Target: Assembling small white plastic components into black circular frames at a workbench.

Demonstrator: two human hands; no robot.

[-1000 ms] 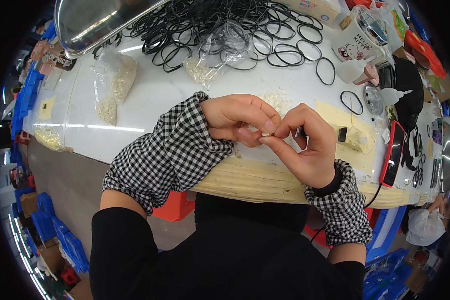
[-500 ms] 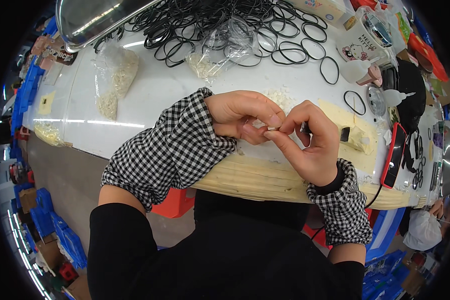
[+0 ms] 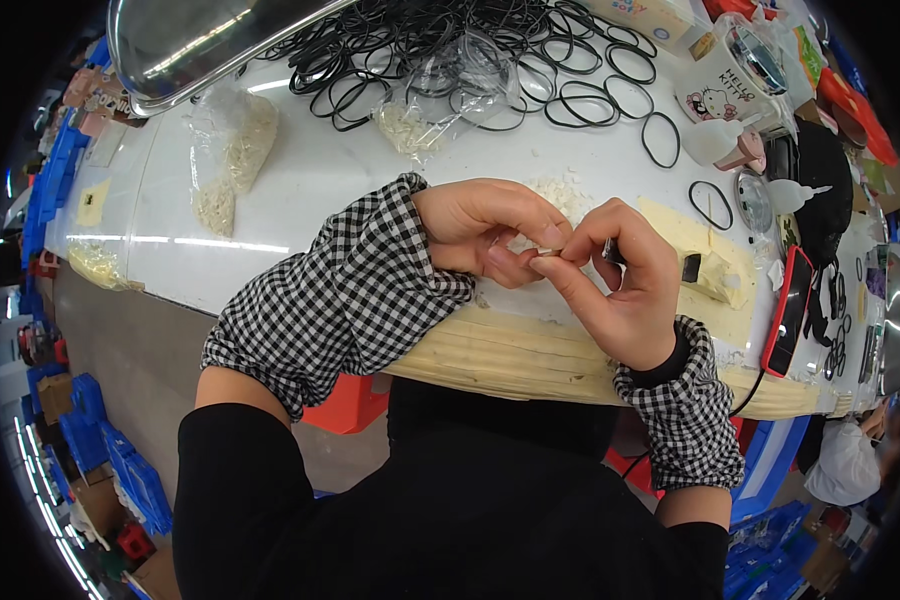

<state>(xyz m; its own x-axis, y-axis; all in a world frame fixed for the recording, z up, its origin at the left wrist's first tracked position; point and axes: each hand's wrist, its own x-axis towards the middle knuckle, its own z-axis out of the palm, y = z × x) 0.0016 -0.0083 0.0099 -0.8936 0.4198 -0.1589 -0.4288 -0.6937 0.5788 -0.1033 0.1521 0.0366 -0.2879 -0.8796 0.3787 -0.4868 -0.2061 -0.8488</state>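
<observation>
Both my hands are close together above the near edge of the white table. A small white piece [image 3: 547,251] sits between their fingertips. My left hand [image 3: 495,230] pinches it with thumb and forefinger, its other fingers curled beneath. My right hand [image 3: 625,280] meets it from the other side, thumb and forefinger closed at the piece. A small dark object [image 3: 613,251] shows among the right hand's curled fingers; its kind is hard to make out. Just beyond the hands lies a scatter of small off-white pieces [image 3: 562,192], partly hidden by them.
Black loops [image 3: 580,105] lie heaped at the back. Clear bags of off-white pieces [image 3: 250,145] rest at left and centre. A metal tray [image 3: 210,45] overhangs the far left. On the right are a yellow block [image 3: 720,280], a red-edged phone [image 3: 790,310] and a white tub [image 3: 725,95].
The metal tray at the far left has shifted slightly toward me. My fingers have moved only a little around the small white piece. A person in white at the far right has shifted.
</observation>
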